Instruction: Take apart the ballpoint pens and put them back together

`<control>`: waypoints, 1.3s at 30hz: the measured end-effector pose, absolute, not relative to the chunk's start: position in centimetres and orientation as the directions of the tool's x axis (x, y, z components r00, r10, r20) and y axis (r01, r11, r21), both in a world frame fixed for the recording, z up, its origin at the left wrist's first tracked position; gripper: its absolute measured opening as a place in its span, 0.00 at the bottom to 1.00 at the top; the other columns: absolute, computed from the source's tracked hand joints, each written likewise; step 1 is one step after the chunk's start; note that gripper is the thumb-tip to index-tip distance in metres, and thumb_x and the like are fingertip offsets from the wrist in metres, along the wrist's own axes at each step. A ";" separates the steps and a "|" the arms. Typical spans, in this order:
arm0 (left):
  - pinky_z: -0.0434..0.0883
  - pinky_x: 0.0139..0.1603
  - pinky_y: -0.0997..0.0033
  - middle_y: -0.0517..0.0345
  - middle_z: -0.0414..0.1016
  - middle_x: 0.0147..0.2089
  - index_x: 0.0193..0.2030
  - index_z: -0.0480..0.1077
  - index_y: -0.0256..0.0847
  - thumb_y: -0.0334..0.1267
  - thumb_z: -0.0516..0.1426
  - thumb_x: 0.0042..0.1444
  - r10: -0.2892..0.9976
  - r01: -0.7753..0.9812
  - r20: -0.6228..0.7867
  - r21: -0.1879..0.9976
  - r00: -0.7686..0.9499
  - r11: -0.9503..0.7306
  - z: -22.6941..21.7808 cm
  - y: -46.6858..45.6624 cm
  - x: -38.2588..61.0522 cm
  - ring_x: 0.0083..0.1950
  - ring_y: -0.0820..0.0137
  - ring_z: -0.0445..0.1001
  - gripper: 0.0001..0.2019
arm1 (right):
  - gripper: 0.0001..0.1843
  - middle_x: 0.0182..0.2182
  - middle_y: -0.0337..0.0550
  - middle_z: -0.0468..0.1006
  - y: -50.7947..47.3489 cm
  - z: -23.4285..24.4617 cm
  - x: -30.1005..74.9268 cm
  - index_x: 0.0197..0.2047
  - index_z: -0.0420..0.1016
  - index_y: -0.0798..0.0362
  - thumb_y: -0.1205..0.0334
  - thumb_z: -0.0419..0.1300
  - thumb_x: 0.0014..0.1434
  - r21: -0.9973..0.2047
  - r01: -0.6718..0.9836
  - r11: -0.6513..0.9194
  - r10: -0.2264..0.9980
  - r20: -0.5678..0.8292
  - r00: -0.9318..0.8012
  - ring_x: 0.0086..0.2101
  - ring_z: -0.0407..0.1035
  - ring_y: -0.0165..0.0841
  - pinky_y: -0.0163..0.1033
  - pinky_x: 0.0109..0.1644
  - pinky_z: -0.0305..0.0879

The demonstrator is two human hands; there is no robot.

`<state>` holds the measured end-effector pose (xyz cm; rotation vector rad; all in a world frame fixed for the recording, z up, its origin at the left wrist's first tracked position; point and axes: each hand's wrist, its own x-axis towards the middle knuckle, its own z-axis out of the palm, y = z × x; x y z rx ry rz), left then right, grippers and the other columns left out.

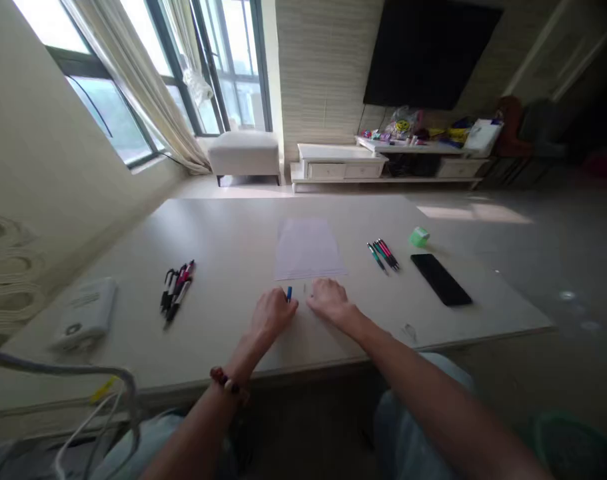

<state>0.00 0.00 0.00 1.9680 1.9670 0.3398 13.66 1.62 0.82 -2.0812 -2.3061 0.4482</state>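
My left hand (273, 310) is closed near the front middle of the table, around a short blue pen-like piece (289, 293) whose upper end sticks out by the thumb. Just to the right, my right hand (329, 299) is also closed, fingers curled down; whatever it may hold is hidden. A tiny thin object (304, 289) lies between the two hands, too small to name. Directly beyond them is a stack of white paper (309, 250). Several black, white and red pens (177, 290) lie in a bunch to the left. On the right rest several green and red pens (383, 255).
A black phone (440, 279) lies at the right of the white table (223, 240), with a small green box-like item (419, 237) behind it. A white device (86, 313) sits far left. Grey cable (83, 367) crosses the lower left. Something small and clear (410, 332) lies near the front edge.
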 end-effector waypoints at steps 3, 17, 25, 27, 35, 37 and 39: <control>0.60 0.28 0.72 0.52 0.75 0.25 0.27 0.66 0.39 0.39 0.51 0.50 0.997 0.867 -0.076 0.496 0.001 0.036 1.0 -1.2 -0.6 0.28 0.66 0.73 0.07 | 0.19 0.41 0.59 0.77 2.3 0.4 13.2 0.43 0.76 0.60 0.64 0.56 0.49 -0.207 0.977 0.049 0.959 -0.262 -0.103 0.42 0.72 0.44 0.39 0.42 0.67; 0.66 0.28 0.73 0.60 0.74 0.28 0.35 0.64 0.42 0.47 0.49 0.57 0.986 0.516 0.021 0.850 0.167 -0.105 0.5 -3.7 -0.5 0.26 0.71 0.73 0.11 | 0.06 0.21 0.42 0.76 2.6 4.1 15.0 0.29 0.66 0.55 0.61 0.55 0.50 -0.961 0.172 0.216 0.976 0.211 -0.046 0.17 0.69 0.28 0.29 0.16 0.60; 0.67 0.28 0.74 0.59 0.74 0.28 0.36 0.63 0.42 0.46 0.50 0.57 0.985 0.494 0.072 0.858 0.159 -0.142 1.0 -3.7 -0.3 0.26 0.71 0.73 0.10 | 0.07 0.24 0.42 0.77 2.0 4.1 14.4 0.30 0.66 0.55 0.60 0.56 0.51 -0.961 0.124 0.248 0.969 0.246 -0.035 0.20 0.71 0.30 0.31 0.19 0.65; 0.67 0.28 0.74 0.59 0.74 0.28 0.36 0.63 0.43 0.46 0.50 0.57 0.985 0.493 0.070 0.858 0.158 -0.140 1.0 -3.7 -0.3 0.26 0.71 0.73 0.10 | 0.07 0.25 0.43 0.77 1.9 4.1 14.3 0.31 0.66 0.55 0.60 0.56 0.51 -0.958 0.116 0.261 0.965 0.260 -0.026 0.20 0.71 0.30 0.31 0.20 0.65; 0.69 0.38 0.68 0.55 0.75 0.35 0.38 0.65 0.42 0.43 0.52 0.56 0.984 0.402 0.164 0.898 0.074 -0.180 1.6 -3.4 -0.1 0.37 0.67 0.75 0.08 | 0.05 0.26 0.40 0.74 2.0 3.5 14.1 0.27 0.71 0.55 0.62 0.57 0.48 -0.847 0.358 0.392 0.919 0.346 -0.188 0.29 0.69 0.30 0.33 0.31 0.64; 0.69 0.39 0.68 0.54 0.75 0.36 0.41 0.65 0.42 0.41 0.51 0.56 0.983 0.347 0.173 0.920 0.067 -0.185 1.7 -3.3 0.1 0.37 0.68 0.74 0.09 | 0.05 0.26 0.39 0.74 2.1 3.4 14.1 0.28 0.71 0.55 0.63 0.56 0.48 -0.853 0.345 0.391 0.916 0.323 -0.239 0.30 0.68 0.30 0.33 0.31 0.64; 0.68 0.39 0.69 0.56 0.74 0.35 0.42 0.65 0.41 0.40 0.50 0.56 0.983 0.310 0.169 0.933 0.076 -0.185 1.7 -3.2 0.2 0.36 0.68 0.73 0.09 | 0.05 0.26 0.39 0.74 2.2 3.3 14.3 0.28 0.71 0.55 0.63 0.56 0.48 -0.863 0.320 0.391 0.910 0.312 -0.273 0.30 0.68 0.30 0.33 0.32 0.64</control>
